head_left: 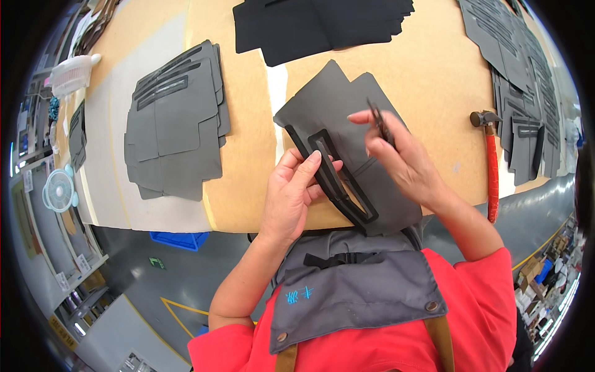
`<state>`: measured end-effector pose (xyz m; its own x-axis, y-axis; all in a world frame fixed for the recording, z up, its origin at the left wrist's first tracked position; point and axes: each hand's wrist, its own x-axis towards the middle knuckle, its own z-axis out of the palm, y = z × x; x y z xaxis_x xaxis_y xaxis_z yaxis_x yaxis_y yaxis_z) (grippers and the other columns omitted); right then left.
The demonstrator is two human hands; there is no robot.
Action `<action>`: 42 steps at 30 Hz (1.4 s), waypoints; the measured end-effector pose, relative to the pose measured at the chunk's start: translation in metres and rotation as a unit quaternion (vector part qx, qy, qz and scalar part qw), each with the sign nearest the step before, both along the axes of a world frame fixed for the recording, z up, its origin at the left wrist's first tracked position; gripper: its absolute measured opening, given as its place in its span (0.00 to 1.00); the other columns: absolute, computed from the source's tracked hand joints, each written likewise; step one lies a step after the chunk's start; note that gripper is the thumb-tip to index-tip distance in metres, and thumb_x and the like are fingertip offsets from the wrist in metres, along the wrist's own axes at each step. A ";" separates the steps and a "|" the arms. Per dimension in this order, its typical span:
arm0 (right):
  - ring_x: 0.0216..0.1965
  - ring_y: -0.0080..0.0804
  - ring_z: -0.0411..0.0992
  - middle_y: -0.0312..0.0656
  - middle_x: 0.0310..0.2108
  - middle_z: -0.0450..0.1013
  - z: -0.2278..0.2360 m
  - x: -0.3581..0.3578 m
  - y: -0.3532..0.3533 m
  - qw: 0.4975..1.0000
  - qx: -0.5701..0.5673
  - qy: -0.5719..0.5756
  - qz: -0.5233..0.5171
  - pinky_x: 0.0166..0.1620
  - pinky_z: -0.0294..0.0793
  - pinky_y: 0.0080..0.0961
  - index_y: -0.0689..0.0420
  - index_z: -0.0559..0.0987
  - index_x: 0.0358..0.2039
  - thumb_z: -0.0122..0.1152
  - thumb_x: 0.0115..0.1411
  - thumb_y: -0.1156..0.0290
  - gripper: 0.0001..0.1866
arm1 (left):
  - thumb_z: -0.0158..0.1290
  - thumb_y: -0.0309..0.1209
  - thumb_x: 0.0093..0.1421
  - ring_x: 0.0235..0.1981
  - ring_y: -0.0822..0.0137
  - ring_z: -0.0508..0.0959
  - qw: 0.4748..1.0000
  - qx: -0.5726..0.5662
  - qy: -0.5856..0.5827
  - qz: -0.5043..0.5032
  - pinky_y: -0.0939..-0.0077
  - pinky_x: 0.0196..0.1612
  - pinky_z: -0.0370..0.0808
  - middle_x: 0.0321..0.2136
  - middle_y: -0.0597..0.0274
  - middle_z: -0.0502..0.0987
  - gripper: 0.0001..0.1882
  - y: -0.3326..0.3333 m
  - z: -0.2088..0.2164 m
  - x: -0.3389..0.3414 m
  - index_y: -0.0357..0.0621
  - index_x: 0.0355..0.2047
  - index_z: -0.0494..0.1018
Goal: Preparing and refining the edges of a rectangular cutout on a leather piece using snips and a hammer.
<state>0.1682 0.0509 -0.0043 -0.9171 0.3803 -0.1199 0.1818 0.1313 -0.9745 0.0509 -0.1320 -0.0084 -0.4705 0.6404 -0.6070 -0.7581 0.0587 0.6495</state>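
A dark grey sheet panel [347, 105] lies at the table's front edge, tilted, its lower end reaching my apron. It has a long slot framed by a black strip [365, 212], with another black strip along its left edge. My left hand [291, 192] pinches the panel by that edge, thumb on top and fingertips showing through the slot. Above the panel's right side, my right hand [403, 155] is raised with a small dark pointed tool, which looks like thread snips [380, 122]. Its index finger points left, and the tool is apart from the panel.
Stacks of similar grey panels lie to the left [176, 136] and far right [517, 80]. Black panels [310, 28] sit at the back. A hammer [493, 167] with a red handle rests at the right table edge. A small fan [59, 189] and a white basket [71, 75] are far left.
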 end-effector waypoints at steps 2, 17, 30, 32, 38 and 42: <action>0.32 0.14 0.60 0.30 0.34 0.68 0.011 0.017 -0.012 0.999 -0.005 -0.032 0.015 0.36 0.62 0.13 0.59 0.71 0.67 0.41 0.79 0.53 0.27 | 0.52 0.34 0.73 0.49 0.63 0.83 1.000 0.004 0.007 -0.002 0.67 0.42 0.86 0.45 0.59 0.80 0.13 -0.002 0.001 0.002 0.42 0.52 0.72; 0.29 0.09 0.61 0.29 0.31 0.74 0.004 0.021 -0.043 0.937 -0.317 -0.121 -0.079 0.33 0.58 0.11 0.59 0.79 0.46 0.58 0.73 0.62 0.13 | 0.53 0.32 0.72 0.52 0.68 0.78 0.997 0.034 0.067 -0.022 0.70 0.55 0.76 0.47 0.59 0.80 0.11 -0.013 0.002 0.016 0.40 0.49 0.74; 0.32 0.11 0.65 0.27 0.30 0.74 -0.007 0.021 -0.045 0.948 -0.298 -0.074 -0.085 0.35 0.63 0.13 0.59 0.82 0.43 0.60 0.72 0.60 0.14 | 0.54 0.33 0.71 0.52 0.70 0.78 0.997 0.029 0.067 -0.022 0.71 0.57 0.74 0.47 0.61 0.80 0.11 -0.012 0.002 0.018 0.41 0.50 0.74; 0.33 0.11 0.66 0.27 0.30 0.74 -0.008 0.021 -0.045 0.947 -0.299 -0.074 -0.086 0.35 0.63 0.13 0.59 0.82 0.43 0.59 0.73 0.60 0.14 | 0.54 0.33 0.71 0.52 0.70 0.78 0.997 0.031 0.070 -0.022 0.71 0.57 0.74 0.47 0.61 0.80 0.11 -0.012 0.002 0.019 0.41 0.50 0.74; 0.34 0.12 0.68 0.29 0.31 0.75 -0.008 0.020 -0.045 0.948 -0.299 -0.068 -0.088 0.38 0.67 0.14 0.60 0.81 0.44 0.60 0.73 0.62 0.12 | 0.54 0.32 0.71 0.50 0.71 0.78 0.997 0.031 0.063 -0.021 0.70 0.54 0.76 0.47 0.62 0.80 0.12 -0.013 -0.002 0.018 0.41 0.51 0.74; 0.37 0.14 0.71 0.32 0.36 0.77 -0.009 0.020 -0.046 0.963 -0.252 -0.044 -0.088 0.43 0.72 0.17 0.62 0.79 0.46 0.60 0.72 0.65 0.12 | 0.54 0.32 0.71 0.45 0.71 0.80 0.998 0.040 0.040 -0.004 0.70 0.50 0.78 0.45 0.64 0.79 0.13 -0.014 0.000 0.014 0.42 0.52 0.72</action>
